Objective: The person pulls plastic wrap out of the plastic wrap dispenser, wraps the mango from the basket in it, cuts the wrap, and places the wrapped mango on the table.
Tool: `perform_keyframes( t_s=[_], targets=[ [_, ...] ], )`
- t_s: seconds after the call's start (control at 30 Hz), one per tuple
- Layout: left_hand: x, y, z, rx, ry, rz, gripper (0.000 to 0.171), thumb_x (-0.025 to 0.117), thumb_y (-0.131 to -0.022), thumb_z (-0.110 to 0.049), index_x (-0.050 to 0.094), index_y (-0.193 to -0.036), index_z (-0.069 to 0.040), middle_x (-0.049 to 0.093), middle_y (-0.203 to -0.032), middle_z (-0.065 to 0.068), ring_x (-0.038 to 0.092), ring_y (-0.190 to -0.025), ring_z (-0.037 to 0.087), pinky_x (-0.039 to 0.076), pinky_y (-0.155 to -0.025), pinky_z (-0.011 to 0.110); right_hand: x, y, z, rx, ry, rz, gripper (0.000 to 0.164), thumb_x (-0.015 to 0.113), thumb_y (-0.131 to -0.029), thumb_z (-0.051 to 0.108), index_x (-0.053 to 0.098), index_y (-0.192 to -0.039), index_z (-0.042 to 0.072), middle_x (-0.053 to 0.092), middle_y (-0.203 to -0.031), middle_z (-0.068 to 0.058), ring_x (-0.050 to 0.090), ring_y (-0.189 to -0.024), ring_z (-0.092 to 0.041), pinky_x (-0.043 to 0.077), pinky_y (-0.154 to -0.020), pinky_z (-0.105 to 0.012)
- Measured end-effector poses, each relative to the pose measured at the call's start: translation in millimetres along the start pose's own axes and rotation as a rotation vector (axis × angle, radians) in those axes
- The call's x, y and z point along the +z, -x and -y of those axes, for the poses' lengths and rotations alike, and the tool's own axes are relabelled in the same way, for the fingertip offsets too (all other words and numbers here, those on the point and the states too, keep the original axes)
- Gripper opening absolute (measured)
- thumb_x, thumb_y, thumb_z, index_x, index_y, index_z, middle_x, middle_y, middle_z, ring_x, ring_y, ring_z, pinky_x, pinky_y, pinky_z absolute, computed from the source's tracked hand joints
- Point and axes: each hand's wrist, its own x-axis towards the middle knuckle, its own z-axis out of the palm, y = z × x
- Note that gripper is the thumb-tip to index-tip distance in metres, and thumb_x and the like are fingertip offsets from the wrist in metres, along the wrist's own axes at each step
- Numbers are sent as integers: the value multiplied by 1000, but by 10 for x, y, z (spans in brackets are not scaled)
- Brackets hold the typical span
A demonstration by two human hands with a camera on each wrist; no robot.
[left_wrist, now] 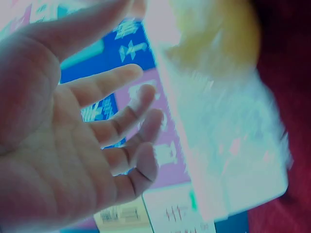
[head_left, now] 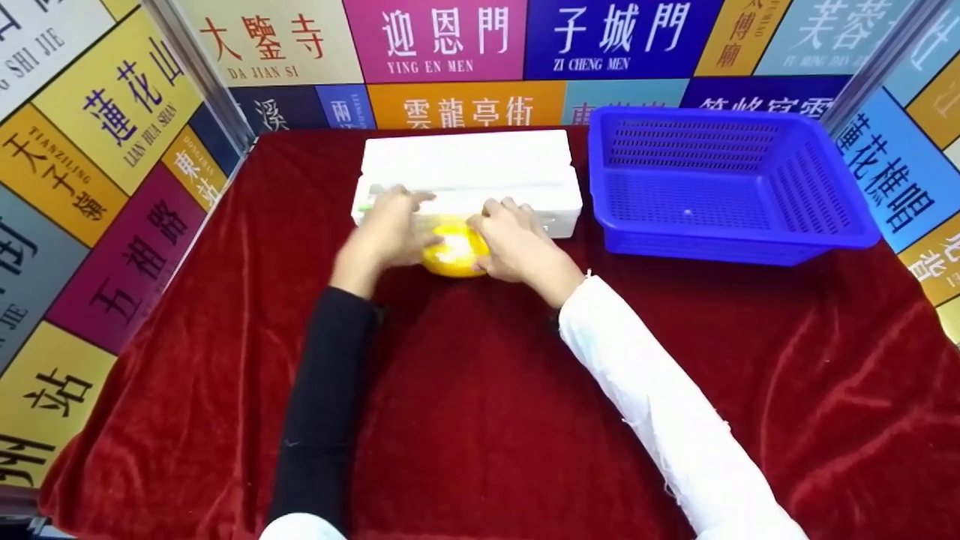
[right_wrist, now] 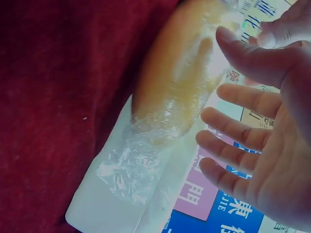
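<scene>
A glossy yellow rounded object [head_left: 454,256], its exact kind unclear, sits at the front of a white box [head_left: 466,156]. Clear plastic film [right_wrist: 131,172] lies wrinkled over the object and spreads across the box's side. My left hand [head_left: 386,229], slightly blurred, is at the object's left side; in the left wrist view its fingers are loosely bent, with nothing in the palm. On the other side, my right hand [head_left: 517,241] has its fingertips at the object's right edge. The right wrist view shows its thumb near the film and its other fingers spread; contact is hard to tell.
A blue perforated plastic basket [head_left: 682,199] stands right of the box. Dark red cloth [head_left: 465,405] covers the table, wrinkled at the right. Panels with colourful printed signs [head_left: 450,45] enclose the back and both sides.
</scene>
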Motion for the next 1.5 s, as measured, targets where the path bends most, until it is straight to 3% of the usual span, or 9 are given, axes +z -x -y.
perform_keyframes(
  t_s=[0.13,0.2,0.37,0.57,0.73,1.0,1.23,1.5],
  targets=[
    [-178,32,297,-79,72,-166,55,78,-87,-33,63,-137,-18,50,-138,17,39,-130,39,37,-103,57,-123,-138,16,-57,-114,-73,54,73,-90,38,63,-135,10,60,-125,-15,54,-114,-36,45,-97,-50],
    [-206,31,451,-126,85,-203,55,79,-85,-38,65,-135,-21,43,-147,14,30,-136,38,31,-105,58,-198,-233,43,-94,-179,-127,48,71,-92,36,66,-131,8,62,-122,-16,56,-114,-36,45,-99,-48],
    [-95,-39,737,-173,169,-183,55,79,-83,-48,66,-132,-25,23,-163,8,13,-147,38,21,-110,64,-343,-513,174,-134,-350,-216,33,67,-96,31,73,-118,7,68,-112,-12,60,-105,-30,46,-97,-42],
    [93,-145,901,-160,298,-204,46,81,-82,-48,71,-118,-22,18,-165,7,11,-149,42,19,-109,72,-301,-858,393,-119,-440,-180,24,65,-98,28,77,-110,11,68,-106,-7,60,-99,-23,46,-94,-37],
    [169,-207,968,-136,353,-234,42,84,-81,-37,72,-114,-15,21,-164,12,14,-148,45,23,-109,74,-205,-1059,572,-126,-392,-156,22,65,-98,27,78,-109,14,67,-103,-6,59,-100,-22,46,-92,-36],
    [228,-240,1120,-77,414,-273,42,80,-78,-13,72,-118,-3,34,-158,19,25,-144,47,21,-119,51,-15,-1305,839,-79,-229,-115,18,67,-94,23,79,-107,17,66,-103,-7,60,-99,-25,51,-86,-38],
    [230,-249,1162,-66,416,-262,38,74,-81,-9,71,-119,-3,37,-154,20,32,-142,45,24,-118,53,60,-1426,978,44,-120,-51,20,68,-94,31,75,-105,16,63,-110,-5,58,-107,-26,51,-92,-41],
    [221,-268,1135,-67,409,-228,42,74,-83,-6,68,-124,-2,33,-156,21,32,-143,45,26,-120,51,94,-1468,985,100,-46,-38,17,65,-92,18,71,-107,13,65,-113,-6,60,-106,-26,52,-92,-40]
  ],
)
